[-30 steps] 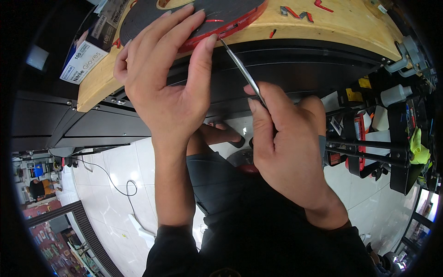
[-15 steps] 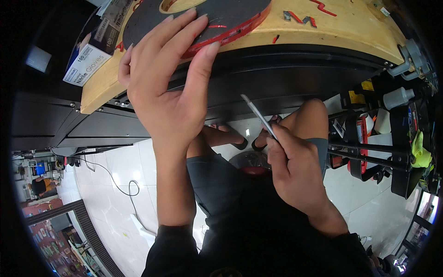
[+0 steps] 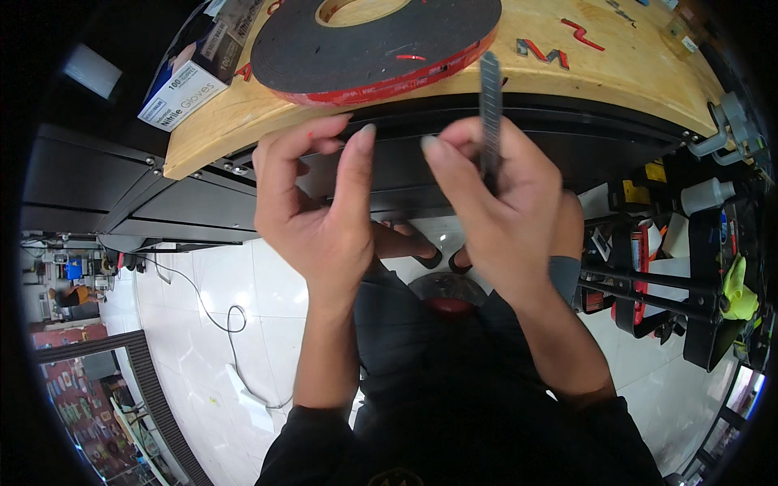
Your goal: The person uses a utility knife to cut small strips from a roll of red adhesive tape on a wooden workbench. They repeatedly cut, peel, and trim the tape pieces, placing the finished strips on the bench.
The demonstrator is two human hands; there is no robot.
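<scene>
My right hand (image 3: 515,194) grips a slim silver craft knife (image 3: 490,101), held upright. Diagonal grooves run along its flat body, and its lower end is hidden in the fingers. Facing it, my left hand (image 3: 320,206) has loosely curled fingers, with a small gap between thumb and index fingertip. Nothing shows in it except a tiny red mark on a finger. Just beyond both hands lies a large roll of dark grey foam tape (image 3: 373,50) with a red outer liner. A small red strip (image 3: 411,57) rests on top of the roll.
Red and grey cut letter shapes (image 3: 543,53) and a red zigzag piece (image 3: 582,34) lie on the wooden bench top (image 3: 640,89). A glove box (image 3: 185,91) stands at its left end. A tool cart (image 3: 648,283) is at my right; a cable (image 3: 207,312) crosses the floor.
My left hand has come off the tape roll and drawn back toward me, its fingers curling. My right hand has risen toward the bench edge, turning the craft knife from slanted to upright.
</scene>
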